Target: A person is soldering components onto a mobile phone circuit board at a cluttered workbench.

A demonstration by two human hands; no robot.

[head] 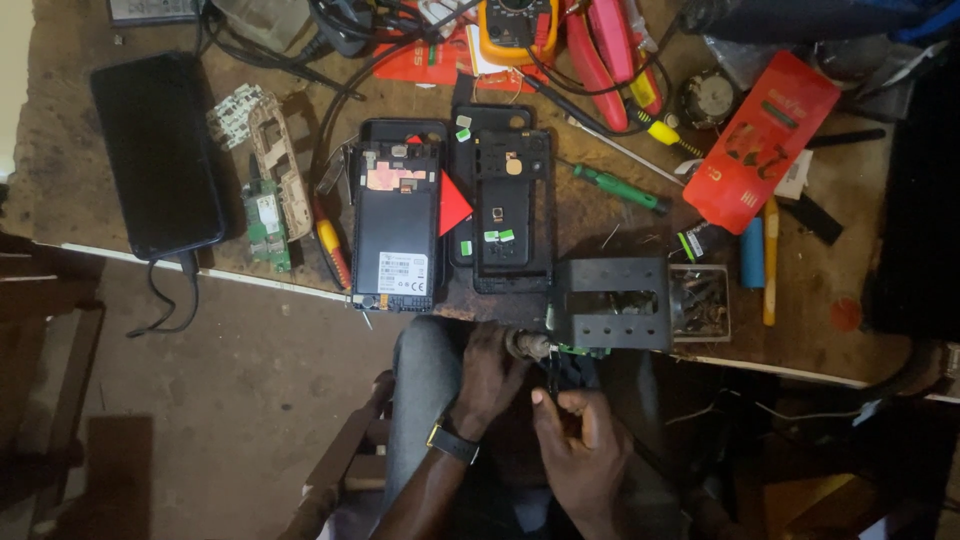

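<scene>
Right now both my hands sit low, just under the near edge of the table (150,255), over my lap. My left hand (490,385) is curled, and its fingertips touch a small round metal part (527,345) that sticks out from the bottom of the black metal clamp (612,305). My right hand (580,440) is just below and a bit to the right of my left one, with the fingers pressed together, pinching a thin dark tool (552,375) that points up toward the clamp. It is too dark there to tell what kind of tool it is. A little green board (585,350) peeks out under the clamp, just above my right hand and a bit right of the tool tip. My left hand is nearer the round part, and my right hand is nearer the board. The clamp lies longways from left to right along the table edge. Farther up from my hands lie two open phones (395,225) side by side, standing longways away from me. A small box of screws (700,305) touches the right end of the clamp. There is open room under the table edge, around my knees.
</scene>
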